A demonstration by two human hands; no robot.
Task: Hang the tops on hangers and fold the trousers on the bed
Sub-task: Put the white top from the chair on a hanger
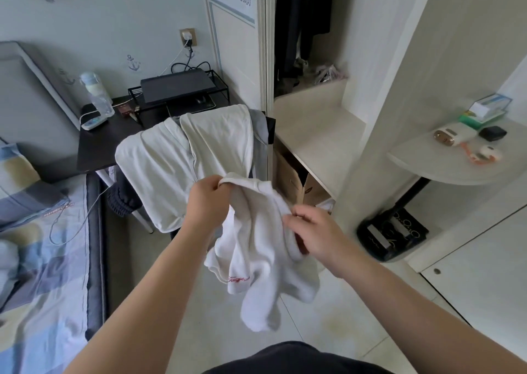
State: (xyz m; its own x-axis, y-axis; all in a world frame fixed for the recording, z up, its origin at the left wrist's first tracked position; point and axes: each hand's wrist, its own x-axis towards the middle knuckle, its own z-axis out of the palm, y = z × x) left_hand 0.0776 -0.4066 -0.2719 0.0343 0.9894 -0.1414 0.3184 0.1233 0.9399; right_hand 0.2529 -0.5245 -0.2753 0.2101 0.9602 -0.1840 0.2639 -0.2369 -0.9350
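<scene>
1. The left hand (209, 199) is clamped on a bunched edge of the white top (256, 259), with the fingers curled over the cloth at its highest point.
2. The right hand (316, 234) pinches a fold of the same top, lower and further right, thumb and fingertips closed on the fabric.
3. The top hangs from these two grips. Most of it falls crumpled below and between the hands, and one loose end dangles lowest, clear of the floor. A small line of red script shows near a hem on its left side.
4. The top is held in the air on the near side of the chair (145, 221). Whether it brushes the clothes draped there cannot be told.
5. A cream garment (182, 162) lies spread over the chair's back. A grey garment (260, 128) hangs at the back's right end, and a dark garment (122, 199) is bundled at the chair's left side, lower down.
6. Left of the chair stands the bed (42, 273), covered in blue checked bedding.
7. Behind the chair is a dark desk (97, 148).
8. Right of the chair, an open wardrobe (313, 122) shows dark clothes hanging inside.
</scene>
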